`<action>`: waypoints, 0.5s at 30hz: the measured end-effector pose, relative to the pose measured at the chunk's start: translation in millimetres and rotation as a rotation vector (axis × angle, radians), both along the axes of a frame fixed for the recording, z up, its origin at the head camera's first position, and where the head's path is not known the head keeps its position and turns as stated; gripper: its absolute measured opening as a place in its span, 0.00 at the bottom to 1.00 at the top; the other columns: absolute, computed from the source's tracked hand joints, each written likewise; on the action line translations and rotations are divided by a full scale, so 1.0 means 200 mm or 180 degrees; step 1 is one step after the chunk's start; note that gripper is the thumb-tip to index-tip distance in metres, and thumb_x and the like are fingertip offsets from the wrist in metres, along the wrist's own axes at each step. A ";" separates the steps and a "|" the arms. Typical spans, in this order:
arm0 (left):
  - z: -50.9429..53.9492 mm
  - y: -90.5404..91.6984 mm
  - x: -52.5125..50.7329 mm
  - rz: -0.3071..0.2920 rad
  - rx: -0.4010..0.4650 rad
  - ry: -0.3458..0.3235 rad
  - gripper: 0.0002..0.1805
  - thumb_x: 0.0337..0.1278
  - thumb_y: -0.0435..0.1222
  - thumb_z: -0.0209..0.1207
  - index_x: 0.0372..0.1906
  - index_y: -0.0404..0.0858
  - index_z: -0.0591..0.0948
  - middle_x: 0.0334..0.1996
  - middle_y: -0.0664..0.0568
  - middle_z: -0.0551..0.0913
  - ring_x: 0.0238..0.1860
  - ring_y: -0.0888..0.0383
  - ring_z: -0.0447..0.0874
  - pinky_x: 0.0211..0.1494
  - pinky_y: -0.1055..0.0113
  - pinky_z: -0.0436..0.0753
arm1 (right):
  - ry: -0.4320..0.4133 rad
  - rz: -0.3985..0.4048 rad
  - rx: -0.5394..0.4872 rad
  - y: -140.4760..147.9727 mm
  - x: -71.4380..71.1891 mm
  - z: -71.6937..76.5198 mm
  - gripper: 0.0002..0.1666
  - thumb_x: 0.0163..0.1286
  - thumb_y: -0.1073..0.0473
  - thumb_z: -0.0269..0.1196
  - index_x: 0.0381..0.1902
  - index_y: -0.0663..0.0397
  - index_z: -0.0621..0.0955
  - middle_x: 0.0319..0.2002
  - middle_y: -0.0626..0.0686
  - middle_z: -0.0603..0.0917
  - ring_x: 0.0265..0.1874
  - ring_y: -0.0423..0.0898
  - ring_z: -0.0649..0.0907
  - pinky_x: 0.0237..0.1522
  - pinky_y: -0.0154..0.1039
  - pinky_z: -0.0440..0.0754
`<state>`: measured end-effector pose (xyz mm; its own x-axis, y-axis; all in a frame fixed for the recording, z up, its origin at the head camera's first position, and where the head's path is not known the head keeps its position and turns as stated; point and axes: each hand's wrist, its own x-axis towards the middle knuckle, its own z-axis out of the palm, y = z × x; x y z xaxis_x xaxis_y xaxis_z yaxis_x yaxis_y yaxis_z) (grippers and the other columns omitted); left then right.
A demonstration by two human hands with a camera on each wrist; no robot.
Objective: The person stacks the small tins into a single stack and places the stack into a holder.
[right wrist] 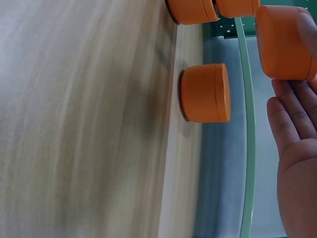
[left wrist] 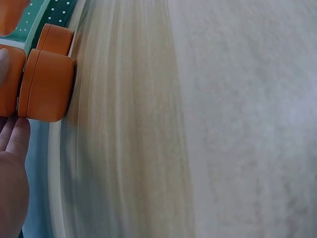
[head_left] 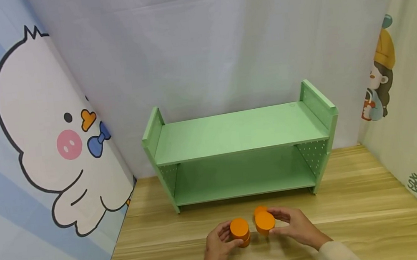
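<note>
My left hand [head_left: 217, 247] grips an orange round lidded jar [head_left: 239, 226], thumb on the near side and fingers on the far side. That jar sits on a second orange jar [left wrist: 48, 87], which stands on the table. On the right, my right hand [head_left: 296, 224] holds another orange jar [right wrist: 283, 43] between thumb and fingers, raised off the table. Behind it one more orange jar [right wrist: 204, 93] stands alone on the wood, partly hidden in the head view. A small gap separates the raised jar from the stacked pair.
A light green two-tier shelf [head_left: 239, 131] with raised side panels stands behind the jars. The wood-grain table [head_left: 159, 243] spreads in front and to both sides. A pale cloth [head_left: 200, 43] hangs at the back, and printed cloths flank the table.
</note>
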<state>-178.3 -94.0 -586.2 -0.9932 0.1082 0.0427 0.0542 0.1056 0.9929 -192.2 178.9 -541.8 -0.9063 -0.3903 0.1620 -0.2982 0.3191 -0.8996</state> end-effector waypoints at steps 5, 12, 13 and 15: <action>0.00 0.00 0.00 -0.0009 0.0055 0.0004 0.33 0.43 0.25 0.75 0.58 0.26 0.78 0.56 0.34 0.81 0.56 0.42 0.82 0.57 0.62 0.84 | 0.0048 0.0028 -0.0027 -0.01 -0.01 0.01 0.34 0.61 0.60 0.74 0.60 0.74 0.76 0.57 0.68 0.80 0.55 0.64 0.80 0.59 0.52 0.79; 0.00 0.00 0.00 -0.0009 0.0074 0.0001 0.32 0.43 0.26 0.75 0.58 0.25 0.78 0.56 0.34 0.81 0.57 0.42 0.81 0.57 0.62 0.84 | 0.0070 0.0073 0.0009 -0.03 -0.02 0.02 0.34 0.62 0.59 0.73 0.61 0.72 0.76 0.57 0.67 0.81 0.56 0.63 0.81 0.59 0.52 0.79; 0.00 0.00 0.00 -0.0007 0.0077 0.0001 0.32 0.43 0.26 0.75 0.58 0.25 0.78 0.56 0.34 0.81 0.57 0.42 0.81 0.57 0.62 0.83 | 0.0076 0.0081 0.0005 -0.03 -0.03 0.03 0.34 0.62 0.59 0.73 0.61 0.72 0.76 0.57 0.67 0.81 0.56 0.63 0.81 0.59 0.53 0.79; 0.00 0.00 0.00 -0.0005 0.0074 0.0011 0.32 0.43 0.26 0.76 0.58 0.25 0.78 0.56 0.34 0.81 0.57 0.42 0.81 0.57 0.62 0.83 | 0.0092 0.0097 0.0004 -0.03 -0.03 0.03 0.34 0.62 0.58 0.73 0.61 0.71 0.76 0.57 0.66 0.81 0.56 0.63 0.81 0.59 0.52 0.79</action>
<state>-177.8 -94.1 -585.5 -0.9929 0.1088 0.0485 0.0576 0.0823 0.9949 -197.9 172.0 -536.8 -0.8890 -0.4178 0.1874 -0.3336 0.3105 -0.8901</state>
